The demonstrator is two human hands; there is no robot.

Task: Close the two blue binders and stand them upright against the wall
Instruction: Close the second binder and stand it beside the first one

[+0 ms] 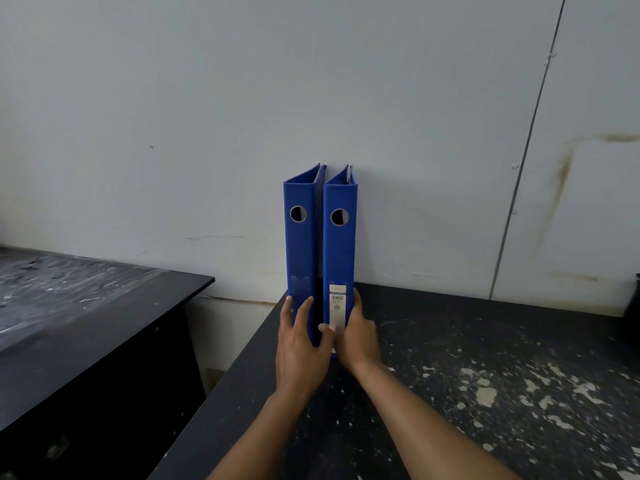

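Two blue binders stand upright and closed, side by side, spines toward me, backs at the white wall [311, 98]. The left binder [300, 244] has a round finger hole near its top. The right binder [340, 244] carries a white barcode label low on its spine. My left hand [300, 344] lies flat with spread fingers against the bottom of the left binder's spine. My right hand [356, 336] wraps the foot of the right binder, thumb across the spine and fingers along its right side. Both stand at the far left corner of the black table [450, 358].
The table top is scuffed with pale paint flecks on the right. A second black desk [86, 306] stands to the left, with a gap down to the floor between the two. A thin cable [526, 168] runs down the wall on the right.
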